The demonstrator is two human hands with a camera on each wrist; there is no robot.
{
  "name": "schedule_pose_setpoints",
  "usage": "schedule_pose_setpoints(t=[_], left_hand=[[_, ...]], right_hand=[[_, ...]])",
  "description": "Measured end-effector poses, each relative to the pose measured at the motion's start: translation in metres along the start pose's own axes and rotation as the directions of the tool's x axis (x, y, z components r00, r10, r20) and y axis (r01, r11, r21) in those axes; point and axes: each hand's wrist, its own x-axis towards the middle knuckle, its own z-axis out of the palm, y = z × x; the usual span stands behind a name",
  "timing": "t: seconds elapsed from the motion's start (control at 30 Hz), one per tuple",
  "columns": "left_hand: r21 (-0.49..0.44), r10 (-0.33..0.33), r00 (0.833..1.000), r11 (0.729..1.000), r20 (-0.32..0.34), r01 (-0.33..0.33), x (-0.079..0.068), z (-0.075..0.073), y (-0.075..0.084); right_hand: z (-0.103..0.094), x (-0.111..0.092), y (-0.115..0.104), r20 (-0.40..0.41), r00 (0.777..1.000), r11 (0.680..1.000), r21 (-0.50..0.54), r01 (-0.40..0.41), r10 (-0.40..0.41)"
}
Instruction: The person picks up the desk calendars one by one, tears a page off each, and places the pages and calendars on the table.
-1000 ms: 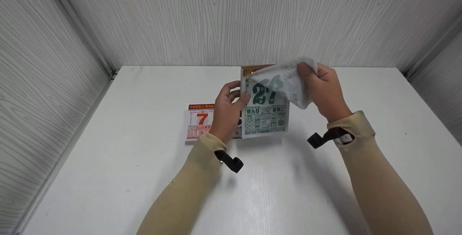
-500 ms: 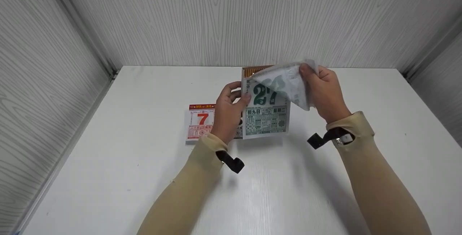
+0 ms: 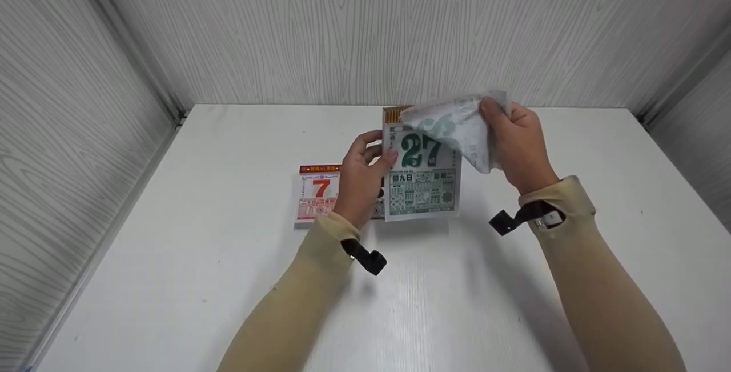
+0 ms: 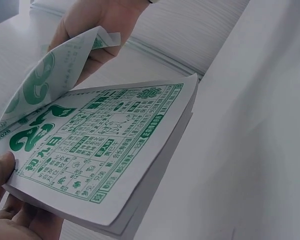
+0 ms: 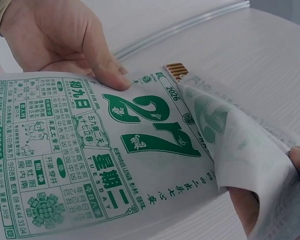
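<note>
A tear-off calendar pad [image 3: 422, 195] with a large green 27 is held above the table in the head view. My left hand [image 3: 361, 186] grips its left edge, thumb on the front and fingers behind, as the left wrist view shows. My right hand [image 3: 521, 152] pinches a thin page [image 3: 465, 126], which is folded up diagonally toward the upper right. Green print shows through this page's back. In the right wrist view, the page [image 5: 245, 155] runs up to the striped gold top strip [image 5: 176, 71]; whether it is still attached there I cannot tell.
On the white table [image 3: 228, 189], left of the pad, lies a calendar with a red 7 [image 3: 320, 192]. Black print [image 3: 378, 210] beside it is mostly hidden behind my left hand and the pad. Wood-grain panels [image 3: 342, 29] stand behind and at both sides.
My right hand has shifted slightly right, drawing the page with it. More of the green 27 and the sheet's upper part now shows. The left hand has barely moved.
</note>
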Motion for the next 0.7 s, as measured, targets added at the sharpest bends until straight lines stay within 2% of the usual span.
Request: schedule_pose_setpoints(t=[0.7], left_hand=[[-0.014, -0.043, 0.999, 0.999, 0.008, 0.044, 0.0014, 0.0015, 0.0]], right_hand=[[-0.0036, 0.0019, 0.0046, -0.049, 0.994, 0.975, 0.204, -0.083, 0.095]])
